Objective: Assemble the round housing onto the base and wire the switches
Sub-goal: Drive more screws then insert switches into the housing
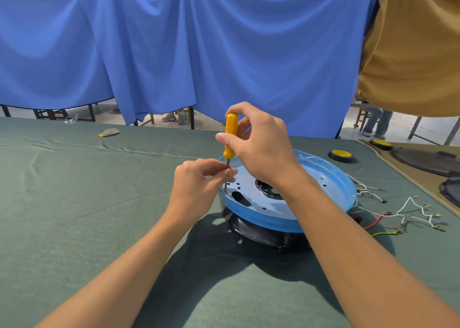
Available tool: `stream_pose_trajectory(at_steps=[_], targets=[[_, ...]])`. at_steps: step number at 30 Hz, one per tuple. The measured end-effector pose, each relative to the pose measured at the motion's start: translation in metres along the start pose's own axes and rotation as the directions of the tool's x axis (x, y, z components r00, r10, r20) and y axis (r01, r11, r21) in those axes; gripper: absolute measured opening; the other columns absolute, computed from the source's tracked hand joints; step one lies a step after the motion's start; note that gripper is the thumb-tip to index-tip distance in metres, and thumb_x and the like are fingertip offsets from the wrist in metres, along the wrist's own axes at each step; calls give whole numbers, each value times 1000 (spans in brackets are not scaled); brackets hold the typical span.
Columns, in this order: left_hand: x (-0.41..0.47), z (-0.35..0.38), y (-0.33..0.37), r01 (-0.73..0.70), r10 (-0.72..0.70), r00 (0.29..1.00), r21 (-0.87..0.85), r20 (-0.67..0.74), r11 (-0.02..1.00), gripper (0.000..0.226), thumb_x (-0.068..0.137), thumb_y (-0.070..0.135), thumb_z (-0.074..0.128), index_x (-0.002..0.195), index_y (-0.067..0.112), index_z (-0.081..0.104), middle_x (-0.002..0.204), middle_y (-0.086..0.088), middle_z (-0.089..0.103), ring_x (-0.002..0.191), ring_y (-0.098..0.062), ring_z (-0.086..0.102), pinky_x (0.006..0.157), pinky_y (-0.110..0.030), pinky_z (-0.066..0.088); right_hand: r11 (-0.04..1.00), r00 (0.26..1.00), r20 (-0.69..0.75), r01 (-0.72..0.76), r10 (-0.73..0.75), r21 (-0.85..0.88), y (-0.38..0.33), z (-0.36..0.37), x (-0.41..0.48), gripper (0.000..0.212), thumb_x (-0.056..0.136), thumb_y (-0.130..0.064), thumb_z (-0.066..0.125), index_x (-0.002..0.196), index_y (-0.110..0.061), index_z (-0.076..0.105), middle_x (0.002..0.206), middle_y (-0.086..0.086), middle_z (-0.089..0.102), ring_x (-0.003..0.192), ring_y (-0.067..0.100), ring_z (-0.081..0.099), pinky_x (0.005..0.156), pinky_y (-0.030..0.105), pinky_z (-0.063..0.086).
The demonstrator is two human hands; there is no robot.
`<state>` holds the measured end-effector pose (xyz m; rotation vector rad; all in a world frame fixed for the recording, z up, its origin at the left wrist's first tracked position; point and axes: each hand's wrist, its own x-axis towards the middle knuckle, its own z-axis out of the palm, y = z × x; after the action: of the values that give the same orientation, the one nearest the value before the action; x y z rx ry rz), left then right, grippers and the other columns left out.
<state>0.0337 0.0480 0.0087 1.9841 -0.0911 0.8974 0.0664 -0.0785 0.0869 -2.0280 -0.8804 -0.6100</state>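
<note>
A round housing (331, 186) covered in blue film sits on a black base (261, 230) on the green cloth. My right hand (258, 151) grips the yellow handle of a screwdriver (230, 135), which stands upright with its tip at the housing's left rim. My left hand (199, 186) pinches the metal shaft just above the tip. Loose white, red and yellow-green wires (403, 213) with metal terminals trail from the housing's right side.
A black and yellow tape roll (341, 155) lies behind the housing, with another (379, 144) further right. Dark round parts (425, 162) rest on a brown mat at the right. A small grey and yellow item (109, 132) lies far left. Blue curtains hang behind the table.
</note>
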Motion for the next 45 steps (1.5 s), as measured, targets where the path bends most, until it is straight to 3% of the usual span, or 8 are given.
stream_pose_trajectory(at_steps=[4, 10, 16, 25, 32, 37, 42, 45], targets=[[3, -3, 1, 19, -20, 994, 8, 109, 1000, 12, 91, 13, 68, 89, 13, 80, 77, 10, 75, 73, 5, 67, 75, -14, 49, 990, 998, 62, -33, 25, 134, -3, -2, 0, 27, 92, -19, 61, 119, -21, 63, 100, -5, 68, 91, 16, 65, 91, 36, 50], [-1, 2, 4, -15, 12, 998, 55, 60, 998, 12, 86, 15, 72, 95, 10, 79, 84, 4, 75, 78, -3, 70, 75, -17, 54, 1000, 1000, -21, -21, 20, -22, -2, 1, 0, 18, 89, -30, 66, 106, -24, 67, 71, -9, 57, 85, 21, 59, 82, 24, 40], [2, 0, 1, 29, -32, 997, 52, 75, 998, 10, 89, 11, 70, 90, 11, 80, 75, 12, 74, 70, 7, 65, 70, -8, 47, 994, 977, 207, -76, 59, 73, -3, -7, 3, 50, 95, -18, 55, 143, -21, 44, 121, -3, 63, 109, 19, 61, 98, 37, 48], [-3, 4, 5, -19, 21, 999, 76, -32, 997, 10, 84, 14, 75, 91, 10, 80, 77, 2, 76, 72, -2, 69, 72, -12, 52, 997, 999, 27, -42, 44, -71, -1, -5, 1, 37, 90, -35, 64, 125, -23, 62, 87, -4, 61, 98, 23, 57, 90, 36, 45], [0, -2, 5, -32, 25, 997, 92, 77, 995, 17, 93, 11, 65, 86, 9, 80, 81, 5, 76, 70, 5, 65, 68, -9, 43, 995, 983, 175, -63, 47, 83, -5, -8, 4, 44, 94, -14, 56, 138, -18, 52, 109, 0, 68, 103, 23, 61, 93, 38, 49], [-4, 1, 8, -28, 24, 998, 73, 62, 997, 15, 91, 15, 66, 95, 9, 79, 82, 8, 75, 78, -3, 69, 75, -19, 54, 999, 999, -6, -39, 39, -36, -3, -4, 0, 35, 88, -35, 67, 121, -23, 65, 88, -2, 62, 93, 21, 58, 88, 38, 48], [-3, 0, 8, -3, -1, 999, 82, 48, 997, 16, 91, 9, 65, 88, 9, 80, 81, 0, 77, 78, -14, 71, 79, -36, 54, 1000, 984, 174, -26, 25, 5, -5, -4, 3, 49, 94, -25, 58, 142, -17, 47, 124, 3, 62, 116, 22, 55, 101, 38, 43], [-1, -2, 7, 19, -26, 992, 63, 120, 998, 22, 96, 11, 59, 87, 10, 79, 85, 2, 77, 86, -17, 70, 84, -43, 53, 997, 988, 149, -44, 34, 64, -5, -2, 4, 44, 93, -16, 59, 136, -18, 53, 111, 4, 68, 107, 26, 60, 97, 41, 46]])
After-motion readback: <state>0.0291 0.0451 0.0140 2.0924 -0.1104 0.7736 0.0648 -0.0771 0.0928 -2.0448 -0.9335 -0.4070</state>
